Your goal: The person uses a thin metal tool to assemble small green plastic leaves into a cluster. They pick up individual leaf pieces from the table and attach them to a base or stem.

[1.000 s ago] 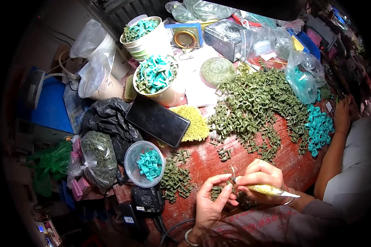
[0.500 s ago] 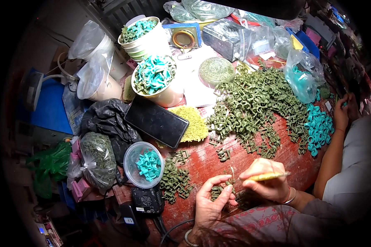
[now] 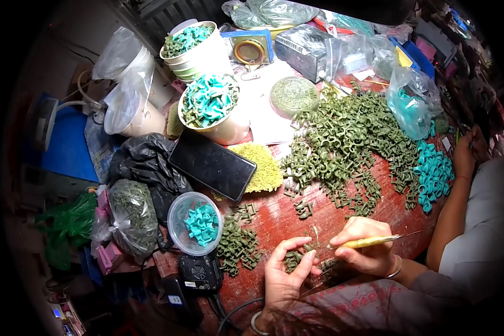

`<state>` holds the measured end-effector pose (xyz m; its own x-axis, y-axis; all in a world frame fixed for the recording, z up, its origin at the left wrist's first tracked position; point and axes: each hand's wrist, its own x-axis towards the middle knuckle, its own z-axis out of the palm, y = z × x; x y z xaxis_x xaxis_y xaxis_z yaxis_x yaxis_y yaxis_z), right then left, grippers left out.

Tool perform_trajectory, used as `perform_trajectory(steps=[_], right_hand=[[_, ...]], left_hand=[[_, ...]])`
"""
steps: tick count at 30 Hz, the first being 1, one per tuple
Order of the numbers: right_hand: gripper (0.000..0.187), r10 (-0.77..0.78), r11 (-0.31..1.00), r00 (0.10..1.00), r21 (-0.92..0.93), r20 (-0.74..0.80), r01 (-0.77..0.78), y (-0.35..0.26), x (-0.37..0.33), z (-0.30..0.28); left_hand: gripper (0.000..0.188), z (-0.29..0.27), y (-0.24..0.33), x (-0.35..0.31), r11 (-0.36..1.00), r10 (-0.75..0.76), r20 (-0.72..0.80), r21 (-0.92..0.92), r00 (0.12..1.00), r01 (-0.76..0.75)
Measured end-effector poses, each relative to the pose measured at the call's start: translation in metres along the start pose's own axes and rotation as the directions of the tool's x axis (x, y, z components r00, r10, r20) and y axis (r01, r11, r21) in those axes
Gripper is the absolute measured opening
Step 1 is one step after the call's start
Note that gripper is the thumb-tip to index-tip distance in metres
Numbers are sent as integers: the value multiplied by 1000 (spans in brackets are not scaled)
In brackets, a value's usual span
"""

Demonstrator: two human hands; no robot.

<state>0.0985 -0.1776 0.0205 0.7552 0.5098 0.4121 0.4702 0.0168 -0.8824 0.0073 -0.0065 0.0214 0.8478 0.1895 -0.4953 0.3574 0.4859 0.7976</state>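
Low in the view, my left hand (image 3: pixel 284 274) pinches a small olive-green ring-like piece (image 3: pixel 309 247) between thumb and fingertips. More green pieces (image 3: pixel 292 261) show within the curl of its fingers; whether they are held or lie beneath is unclear. My right hand (image 3: pixel 369 246) grips a yellow-handled tool (image 3: pixel 369 241) like a pen, and a thin needle sticks out of its rear end. The working tip, close to the left fingertips, is too small to make out. Loose green pieces (image 3: pixel 238 246) lie left of my left hand.
A big heap of green pieces (image 3: pixel 353 129) covers the red table (image 3: pixel 274 224), turquoise rings (image 3: pixel 434 176) at its right. A clear tub (image 3: pixel 176 238) holds turquoise pieces. A black phone (image 3: pixel 213 165) rests on a yellow cloth (image 3: pixel 266 168). Another person's arm (image 3: pixel 456 190) is at right.
My right hand has turned the tool, so its handle shows more fully and the rear needle points out to the right. My left hand stays nearly still.
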Motion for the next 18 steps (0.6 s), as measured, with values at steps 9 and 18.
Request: perform_trajectory(steps=[9, 18], right_hand=[[19, 92, 994, 995, -62, 50, -89, -2, -1, 2], [19, 123, 990, 992, -78, 40, -119, -6, 3, -2]], left_hand=[[23, -8, -6, 2, 955, -174, 23, -242, 985, 174], [33, -7, 0, 5, 917, -246, 97, -299, 964, 264]])
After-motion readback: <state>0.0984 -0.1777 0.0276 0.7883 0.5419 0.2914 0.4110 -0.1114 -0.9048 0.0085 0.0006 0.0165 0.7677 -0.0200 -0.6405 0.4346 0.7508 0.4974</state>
